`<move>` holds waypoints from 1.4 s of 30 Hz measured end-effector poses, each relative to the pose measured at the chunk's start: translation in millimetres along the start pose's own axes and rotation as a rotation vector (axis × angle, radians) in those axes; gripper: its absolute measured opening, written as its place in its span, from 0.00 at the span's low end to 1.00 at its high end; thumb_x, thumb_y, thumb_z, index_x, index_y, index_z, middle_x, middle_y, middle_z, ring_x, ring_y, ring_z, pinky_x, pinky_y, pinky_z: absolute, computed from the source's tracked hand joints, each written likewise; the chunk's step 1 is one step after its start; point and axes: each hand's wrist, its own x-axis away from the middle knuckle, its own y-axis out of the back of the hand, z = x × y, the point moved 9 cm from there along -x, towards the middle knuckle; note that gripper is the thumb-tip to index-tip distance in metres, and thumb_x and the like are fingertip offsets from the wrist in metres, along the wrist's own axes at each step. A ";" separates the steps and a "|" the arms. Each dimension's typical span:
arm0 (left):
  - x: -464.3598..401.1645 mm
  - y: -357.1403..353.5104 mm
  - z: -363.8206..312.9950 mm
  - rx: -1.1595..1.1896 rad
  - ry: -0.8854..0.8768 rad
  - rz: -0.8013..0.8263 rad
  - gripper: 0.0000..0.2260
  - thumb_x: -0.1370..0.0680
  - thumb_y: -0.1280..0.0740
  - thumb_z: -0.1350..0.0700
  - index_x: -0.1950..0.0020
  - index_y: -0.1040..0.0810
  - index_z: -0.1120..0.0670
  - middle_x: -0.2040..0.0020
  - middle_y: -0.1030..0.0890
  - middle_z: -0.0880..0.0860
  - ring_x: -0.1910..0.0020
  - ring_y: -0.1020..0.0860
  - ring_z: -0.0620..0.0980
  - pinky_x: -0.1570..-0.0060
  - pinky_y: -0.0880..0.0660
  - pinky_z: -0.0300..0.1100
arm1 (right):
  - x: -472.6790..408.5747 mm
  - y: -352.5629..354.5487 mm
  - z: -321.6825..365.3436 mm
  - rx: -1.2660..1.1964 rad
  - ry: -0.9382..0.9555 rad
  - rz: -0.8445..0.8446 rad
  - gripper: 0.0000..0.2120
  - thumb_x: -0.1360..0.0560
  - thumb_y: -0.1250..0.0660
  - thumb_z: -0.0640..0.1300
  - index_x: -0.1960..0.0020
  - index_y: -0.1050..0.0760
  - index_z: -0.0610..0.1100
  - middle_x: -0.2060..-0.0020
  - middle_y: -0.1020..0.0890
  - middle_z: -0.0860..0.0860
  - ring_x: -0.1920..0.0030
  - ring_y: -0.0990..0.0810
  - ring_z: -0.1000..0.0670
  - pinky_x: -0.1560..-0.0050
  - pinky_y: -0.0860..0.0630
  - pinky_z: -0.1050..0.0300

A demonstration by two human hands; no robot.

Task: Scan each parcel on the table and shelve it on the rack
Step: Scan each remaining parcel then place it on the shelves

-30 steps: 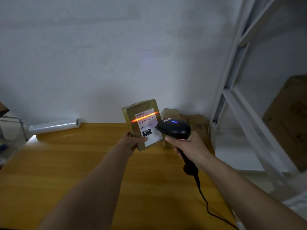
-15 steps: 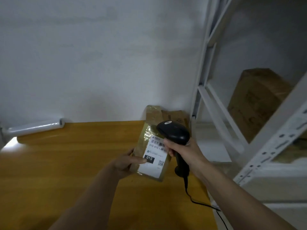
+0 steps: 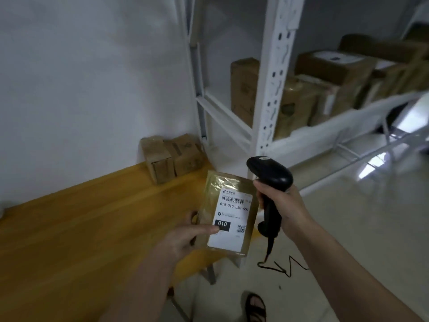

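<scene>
- Parcel (image 3: 228, 211), flat and wrapped in glossy tape, is held above the table's (image 3: 92, 217) right edge, its white label facing up.
- Left hand (image 3: 185, 238) grips its left side, thumb pressed on the label, fingers curled underneath.
- Right hand (image 3: 282, 205) has its fingers wrapped round the black scanner (image 3: 270, 184) just right of the parcel.
- Two small boxes (image 3: 173, 156) sit at the table's far right corner beside the white rack (image 3: 270, 94).

hands (image 3: 185, 238) 2 | parcel in hand (image 3: 228, 212) 1 | table parcels (image 3: 173, 156) 2 | scanner (image 3: 270, 180) 1 | rack boxes (image 3: 297, 101) approx 5, blurred
</scene>
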 end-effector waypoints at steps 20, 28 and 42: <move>9.7 -246.7 -17.2 -0.030 -0.217 0.024 0.41 0.46 0.18 0.56 0.34 0.26 0.53 0.46 0.15 0.54 0.48 0.17 0.57 0.43 0.23 0.57 | 63.3 281.3 55.8 -0.141 0.123 -0.371 0.07 0.29 0.26 0.40 0.54 0.21 0.39 0.68 0.21 0.46 0.68 0.24 0.48 0.59 0.26 0.49; -41.4 -349.2 -36.3 0.009 -0.277 -0.002 0.38 0.42 0.21 0.58 0.33 0.27 0.55 0.47 0.15 0.53 0.50 0.16 0.53 0.48 0.20 0.53 | 22.3 381.2 104.1 -0.165 0.171 -0.348 0.06 0.28 0.27 0.38 0.54 0.22 0.39 0.68 0.22 0.46 0.69 0.25 0.48 0.62 0.27 0.50; -130.0 -464.9 -65.6 -0.042 -0.277 0.008 0.24 0.31 0.25 0.64 0.36 0.25 0.58 0.49 0.14 0.53 0.51 0.16 0.53 0.45 0.22 0.52 | -49.4 474.8 142.9 -0.184 0.205 -0.375 0.05 0.29 0.28 0.36 0.56 0.24 0.38 0.70 0.25 0.46 0.70 0.26 0.49 0.63 0.29 0.52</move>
